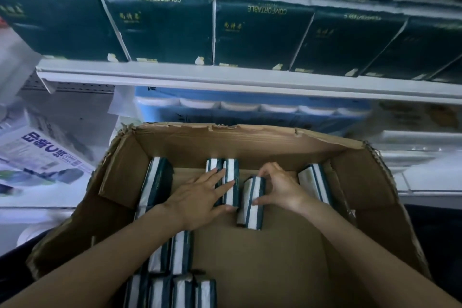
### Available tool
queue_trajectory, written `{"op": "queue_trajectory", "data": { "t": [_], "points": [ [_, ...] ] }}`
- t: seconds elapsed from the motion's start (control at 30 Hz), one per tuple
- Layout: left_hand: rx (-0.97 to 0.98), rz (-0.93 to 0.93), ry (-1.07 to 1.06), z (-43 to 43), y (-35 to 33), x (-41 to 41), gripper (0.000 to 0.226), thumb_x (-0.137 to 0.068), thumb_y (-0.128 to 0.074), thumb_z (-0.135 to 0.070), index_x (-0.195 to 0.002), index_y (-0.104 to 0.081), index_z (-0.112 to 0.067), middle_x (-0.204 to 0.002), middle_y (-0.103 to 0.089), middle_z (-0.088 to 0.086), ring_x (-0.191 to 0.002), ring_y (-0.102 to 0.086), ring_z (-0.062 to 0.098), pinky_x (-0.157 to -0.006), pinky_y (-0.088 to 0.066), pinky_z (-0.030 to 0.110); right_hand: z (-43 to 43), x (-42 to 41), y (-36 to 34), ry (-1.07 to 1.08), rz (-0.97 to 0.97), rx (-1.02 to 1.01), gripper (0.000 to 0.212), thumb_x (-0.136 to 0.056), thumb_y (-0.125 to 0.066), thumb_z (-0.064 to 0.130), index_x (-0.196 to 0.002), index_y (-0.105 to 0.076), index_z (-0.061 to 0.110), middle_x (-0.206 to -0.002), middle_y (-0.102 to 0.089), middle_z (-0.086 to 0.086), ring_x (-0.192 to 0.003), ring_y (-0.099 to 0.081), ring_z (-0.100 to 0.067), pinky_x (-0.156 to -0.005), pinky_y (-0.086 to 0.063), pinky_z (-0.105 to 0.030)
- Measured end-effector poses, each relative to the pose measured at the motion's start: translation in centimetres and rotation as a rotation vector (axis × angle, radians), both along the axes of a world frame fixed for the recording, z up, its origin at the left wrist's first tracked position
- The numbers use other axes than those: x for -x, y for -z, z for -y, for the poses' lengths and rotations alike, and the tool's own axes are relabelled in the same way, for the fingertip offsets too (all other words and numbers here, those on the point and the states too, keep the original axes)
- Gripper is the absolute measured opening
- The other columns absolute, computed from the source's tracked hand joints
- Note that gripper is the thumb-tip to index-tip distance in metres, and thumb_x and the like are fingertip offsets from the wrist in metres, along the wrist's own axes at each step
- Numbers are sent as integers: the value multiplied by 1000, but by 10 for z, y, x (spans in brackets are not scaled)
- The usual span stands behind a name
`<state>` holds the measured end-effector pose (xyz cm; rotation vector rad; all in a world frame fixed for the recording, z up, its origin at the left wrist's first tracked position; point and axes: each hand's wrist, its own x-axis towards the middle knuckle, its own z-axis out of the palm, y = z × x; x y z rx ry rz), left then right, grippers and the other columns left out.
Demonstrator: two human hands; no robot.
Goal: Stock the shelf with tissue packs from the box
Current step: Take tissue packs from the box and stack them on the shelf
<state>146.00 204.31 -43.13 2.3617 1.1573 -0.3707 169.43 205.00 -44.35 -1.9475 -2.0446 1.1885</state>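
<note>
An open cardboard box [250, 142] holds several dark green and white tissue packs standing on edge. My left hand [197, 197] lies with straight fingers over two packs [231, 175] near the box's middle, thumb against their near end. My right hand [282, 187] curls around a single pack [252, 205] just to the right, fingers at its far end and thumb at its side. More packs stand at the left wall [157, 182], the right wall [315, 180] and the near left corner [172, 290]. Above, the white shelf [225, 77] carries a row of dark green tissue packs [260, 32].
Below the shelf edge sit blue-wrapped paper rolls [250, 107]. White packages with blue print [42, 155] lie to the left of the box. Light-coloured packs are stacked at the right [415, 147]. The box's bare cardboard bottom [262, 257] shows in the near right part.
</note>
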Motion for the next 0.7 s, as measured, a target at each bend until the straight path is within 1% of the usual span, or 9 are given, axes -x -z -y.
{"op": "queue_trajectory", "data": {
  "t": [0.07, 0.13, 0.2, 0.27, 0.37, 0.53, 0.6, 0.67, 0.7],
  "points": [
    [-1, -10, -1, -1, 1, 1, 126, -45, 33, -86, -154, -3, -34, -162, 9, -1, -148, 12, 12, -118, -3, 34, 3, 0, 5, 162, -170, 65, 39, -70, -84, 20, -91, -51, 21, -98, -56, 4, -93, -55, -11, -70, -44, -15],
    [18, -5, -14, -1, -1, 1, 123, -47, 29, -86, -154, -3, -33, -162, 10, -2, -147, 12, 12, -118, -3, 34, 7, 0, 10, 285, -271, 100, 31, -72, -83, 13, -83, -54, 21, -87, -59, 4, -84, -56, -13, -63, -43, -10],
    [36, 2, -34, -1, -4, 0, 116, -52, 20, -84, -154, -5, -33, -162, 9, -3, -147, 12, 11, -118, -4, 34, 10, -1, 15, 374, -313, 128, 25, -73, -82, 10, -79, -59, 17, -83, -61, 3, -79, -57, -11, -63, -42, -8],
    [41, 10, -51, 0, -7, 0, 111, -56, 14, -81, -154, -8, -33, -162, 8, -3, -147, 11, 12, -118, -6, 36, 13, -1, 18, 447, -315, 144, 21, -73, -81, 9, -73, -60, 14, -80, -62, 0, -76, -57, -11, -64, -43, -13],
    [71, 22, -67, 0, -8, 3, 111, -56, 12, -82, -154, -9, -33, -162, 7, -4, -148, 10, 11, -118, -7, 35, 18, -2, 12, 421, -261, 112, 22, -79, -76, 9, -67, -58, 12, -72, -59, -2, -68, -56, -10, -58, -46, -15],
    [116, 98, -155, -1, -12, 7, 93, -73, -3, -76, -154, -13, -32, -162, 2, -4, -148, -2, 13, -118, -8, 31, 32, 1, -29, 151, 104, -119, 20, -91, -63, 33, -74, -56, 24, -74, -59, 8, -72, -56, -6, -62, -42, -22],
    [112, 225, -218, -1, -18, 7, 76, -87, -16, -67, -152, -22, -29, -161, -8, -5, -147, -13, 13, -116, -12, 27, 33, 3, -51, 138, 168, -246, 22, -92, -60, 34, -75, -53, 24, -75, -57, 8, -72, -56, -7, -58, -40, -22],
    [18, 386, -245, -1, -28, 8, 57, -98, -24, -53, -144, -42, -24, -152, -35, -6, -139, -34, 13, -112, -26, 23, 31, 4, -73, 169, 153, -356, 24, -93, -60, 32, -73, -48, 27, -78, -57, 7, -73, -56, -8, -57, -39, -22],
    [-85, 475, -231, 0, -36, 7, 53, -101, -23, -48, -135, -53, -22, -140, -50, -6, -128, -47, 13, -106, -37, 28, 29, 4, -85, 198, 124, -398, 24, -93, -60, 31, -72, -47, 28, -80, -58, 6, -74, -57, -8, -57, -39, -22]
  ]
}}
